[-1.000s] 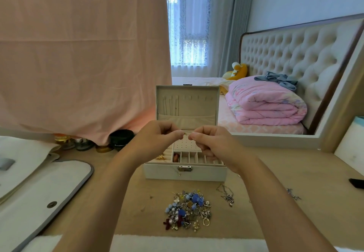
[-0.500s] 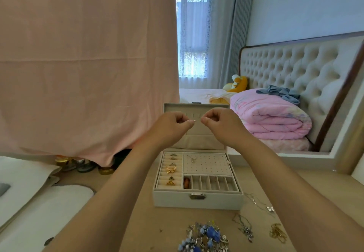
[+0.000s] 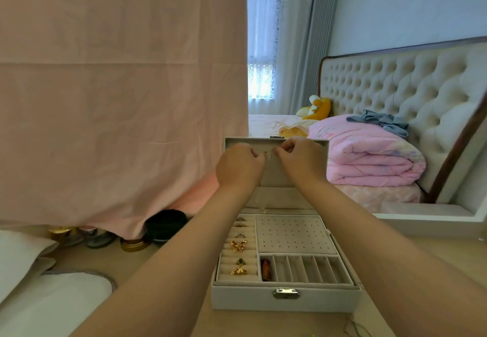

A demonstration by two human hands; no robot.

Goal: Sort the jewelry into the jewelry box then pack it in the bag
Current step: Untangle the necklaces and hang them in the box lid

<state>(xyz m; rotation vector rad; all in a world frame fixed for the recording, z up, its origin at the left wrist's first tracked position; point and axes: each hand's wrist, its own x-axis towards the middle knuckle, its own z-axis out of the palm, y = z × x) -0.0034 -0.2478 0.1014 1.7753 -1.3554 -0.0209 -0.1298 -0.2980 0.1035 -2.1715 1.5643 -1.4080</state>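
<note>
The grey jewelry box (image 3: pixel 284 298) stands open on the wooden table, its lid (image 3: pixel 271 173) upright. Both hands are raised to the lid's top edge, fingers curled. My left hand (image 3: pixel 239 168) and my right hand (image 3: pixel 300 160) pinch a thin necklace chain between their fingertips, close together; the chain itself is barely visible. A small gold pendant (image 3: pixel 262 209) hangs low in front of the lid. Several rings sit in the left ring rolls, among them a gold butterfly ring (image 3: pixel 238 245). A brown piece (image 3: pixel 265 269) lies in the first narrow slot.
A white padded bag with grey trim (image 3: pixel 58 302) lies at the left. Jars and a black round case (image 3: pixel 164 224) stand under the pink cloth (image 3: pixel 118 99) behind. A thin chain (image 3: pixel 355 327) lies on the table at the bottom right. A mirror shows a bed.
Both hands have lifted from above the box's compartments to the top edge of the lid. The view has closed in, and the loose jewelry pile has dropped out of the bottom.
</note>
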